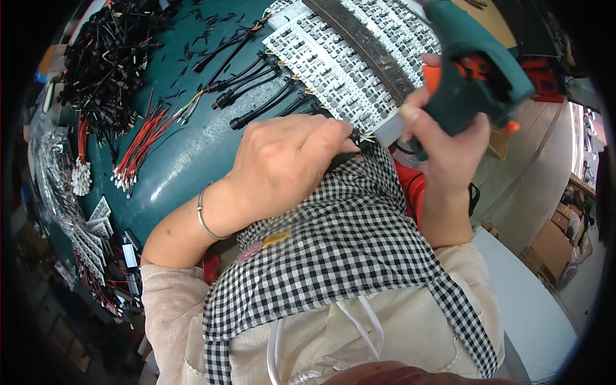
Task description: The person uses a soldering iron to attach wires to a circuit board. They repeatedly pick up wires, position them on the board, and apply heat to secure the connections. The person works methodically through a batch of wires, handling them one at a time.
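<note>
My left hand (282, 160) is closed at the near corner of the white circuit board panel (321, 70), its thumb and fingertips pinching a black cable (356, 142) with thin bare-coloured wires at its end. My knuckles hide most of that cable. In my right hand (443, 138) is a dark green pistol-shaped tool (471, 51) with orange parts, raised over the right edge of the panel; its tip is out of view. A dark metal bar (366, 48) lies across the panel. Several black connector cables (256, 106) run from the panel's left edge onto the table.
A heap of black connector cables (109, 64) covers the far left of the green table (173, 173). Red wires with white plugs (138, 144) lie beside it, with plastic bags (51, 160) and small board strips (96, 237) further left. Cardboard boxes (552, 247) stand on the floor at right.
</note>
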A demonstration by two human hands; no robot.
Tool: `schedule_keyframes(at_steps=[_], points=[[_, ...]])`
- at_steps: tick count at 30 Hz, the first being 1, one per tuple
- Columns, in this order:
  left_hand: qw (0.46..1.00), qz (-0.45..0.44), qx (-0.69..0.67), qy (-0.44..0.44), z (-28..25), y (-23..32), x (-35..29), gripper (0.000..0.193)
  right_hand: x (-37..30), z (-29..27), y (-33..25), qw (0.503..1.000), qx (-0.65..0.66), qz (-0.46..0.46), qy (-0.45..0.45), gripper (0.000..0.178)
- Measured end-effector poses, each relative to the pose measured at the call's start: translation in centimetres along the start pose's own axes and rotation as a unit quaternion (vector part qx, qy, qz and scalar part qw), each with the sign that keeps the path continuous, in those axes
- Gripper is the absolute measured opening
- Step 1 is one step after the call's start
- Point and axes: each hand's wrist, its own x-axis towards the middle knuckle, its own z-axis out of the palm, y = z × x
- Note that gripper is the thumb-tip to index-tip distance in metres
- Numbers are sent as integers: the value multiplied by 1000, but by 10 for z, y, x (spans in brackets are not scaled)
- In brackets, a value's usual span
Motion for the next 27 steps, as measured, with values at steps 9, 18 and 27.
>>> schedule_keyframes(at_steps=[9, 18, 27], points=[[986, -77, 98, -111, -6, -7, -9, 18, -41, -70, -15, 997, 60, 38, -1, 65], [976, -116, 153, -100, 0, -5, -12, 16, -77, -92, -13, 995, 51, 77, -25, 73], [971, -139, 164, -105, 2, -4, -12, 15, -81, -94, -8, 994, 17, 85, -67, 69]])
